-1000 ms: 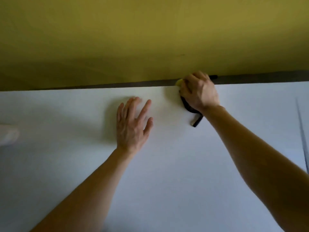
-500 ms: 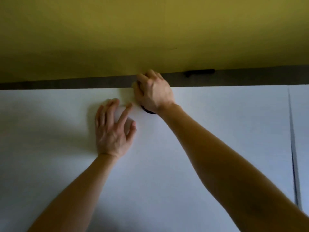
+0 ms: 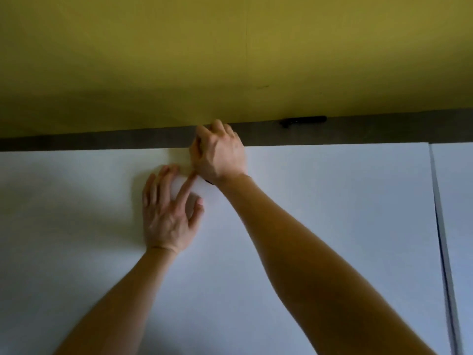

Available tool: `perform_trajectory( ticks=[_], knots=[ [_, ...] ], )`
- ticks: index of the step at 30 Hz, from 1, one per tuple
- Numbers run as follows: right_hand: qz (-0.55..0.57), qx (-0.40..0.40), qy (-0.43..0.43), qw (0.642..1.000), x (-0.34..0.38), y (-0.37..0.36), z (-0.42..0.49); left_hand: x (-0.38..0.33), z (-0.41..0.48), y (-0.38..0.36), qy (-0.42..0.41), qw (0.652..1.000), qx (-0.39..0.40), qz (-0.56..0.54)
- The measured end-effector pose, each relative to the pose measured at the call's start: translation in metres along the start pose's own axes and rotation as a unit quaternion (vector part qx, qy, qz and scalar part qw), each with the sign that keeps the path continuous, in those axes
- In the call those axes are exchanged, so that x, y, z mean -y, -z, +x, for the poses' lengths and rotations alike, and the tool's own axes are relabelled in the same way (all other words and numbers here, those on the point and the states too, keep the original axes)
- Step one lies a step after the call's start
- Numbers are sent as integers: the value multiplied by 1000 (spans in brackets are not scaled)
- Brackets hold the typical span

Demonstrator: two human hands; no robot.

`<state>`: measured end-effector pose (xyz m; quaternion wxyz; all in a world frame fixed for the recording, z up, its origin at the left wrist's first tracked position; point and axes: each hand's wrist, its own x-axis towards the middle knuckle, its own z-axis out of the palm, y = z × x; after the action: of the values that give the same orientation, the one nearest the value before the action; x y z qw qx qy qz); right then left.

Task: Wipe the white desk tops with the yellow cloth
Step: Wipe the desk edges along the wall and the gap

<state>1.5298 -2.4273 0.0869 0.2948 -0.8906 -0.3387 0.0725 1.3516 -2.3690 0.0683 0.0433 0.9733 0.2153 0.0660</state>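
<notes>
Moved: right hand (image 3: 218, 152) has slid left along the far edge of the bench (image 3: 345, 201), away from the black object (image 3: 303, 121) it was beside a second ago; the gap to the left hand (image 3: 169, 216) has closed, and the black strap (image 3: 209, 182) that trailed out below the right wrist is now almost wholly covered.
Right hand: knuckles up, fingers curled under and bunched tight at the far edge of the bench, with the fingertips hidden beneath.
Yellow cloth (image 3: 180, 157): under the right hand's curled fingers at the far edge; only a faint yellowish blur shows just left of the knuckles.
Black strap: a thin dark sliver peeking out below the right wrist.
Left hand: flat on the bench, palm down, fingers straight and spread; the index fingertip touches the heel of the right hand.
Forearms: both bare, reaching in from the near edge.
Bench: plain white top filling the lower half of the view.
Seam (image 3: 441, 239): a narrow dark line at the right, parting this top from a second white bench (image 3: 460, 188).
Grey strip (image 3: 102, 140): runs along the far edge of both tops.
Black object: long and narrow, lying on the grey strip, well to the right of the right hand.
Yellow panel (image 3: 230, 60): rises behind the strip.
</notes>
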Motion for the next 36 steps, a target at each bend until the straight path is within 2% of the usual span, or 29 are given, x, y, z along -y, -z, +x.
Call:
perform_trajectory(
  ticks=[3, 6, 8, 10, 12, 14, 16, 17, 20, 22, 24, 27, 29, 31, 33, 34, 36],
  knots=[
    [-29, -5, 0, 1000, -69, 48, -17, 1, 1, 0, -12, 1000, -12, -17],
    [-89, -71, -81, 990, -144, 112, -48, -1, 0, 1, -10, 999, -22, -32],
    [-120, -121, -143, 975, -155, 119, -52, 0, 2, 0, -10, 999, -32, -39],
    [-133, -134, -174, 966, -123, 87, -41, 0, 3, 1, -7, 999, -28, -39],
    [-88, -96, -120, 984, -63, 36, -22, 2, 2, 0, -8, 999, -23, -29],
    [-51, -18, -53, 997, -4, -2, 1, 3, 2, -2, -1, 1000, -10, -13],
    [-22, 68, -5, 997, 21, -16, 13, 2, 0, -2, 5, 1000, -5, -6],
    [-13, 80, 11, 997, 13, -13, 14, 2, -1, -2, 5, 1000, -10, -10],
    [-42, -35, -18, 998, -59, 29, -11, 1, 0, 0, -6, 1000, -18, -23],
    [-88, -99, -93, 987, -118, 76, -36, 0, -1, 2, -2, 999, -24, -40],
    [-128, -125, -163, 970, -155, 112, -54, 0, 0, 2, -6, 999, -25, -45],
    [-144, -140, -238, 950, -131, 90, -35, 1, 2, 1, -5, 999, -28, -43],
    [-86, -98, -181, 975, -71, 41, -8, 2, 1, -1, -12, 999, -27, -43],
    [-49, 3, -92, 995, -2, -4, 16, 4, 2, -4, -8, 999, -26, -34],
    [-30, 86, -25, 996, 38, -25, 21, 4, -2, -6, 3, 999, -31, -28],
    [-12, 79, -5, 997, 35, -25, 18, 3, -2, -6, 7, 999, -37, -27],
    [-12, -8, 12, 1000, -8, -2, 2, 1, 1, -3, 5, 999, -36, -37]
  ],
)
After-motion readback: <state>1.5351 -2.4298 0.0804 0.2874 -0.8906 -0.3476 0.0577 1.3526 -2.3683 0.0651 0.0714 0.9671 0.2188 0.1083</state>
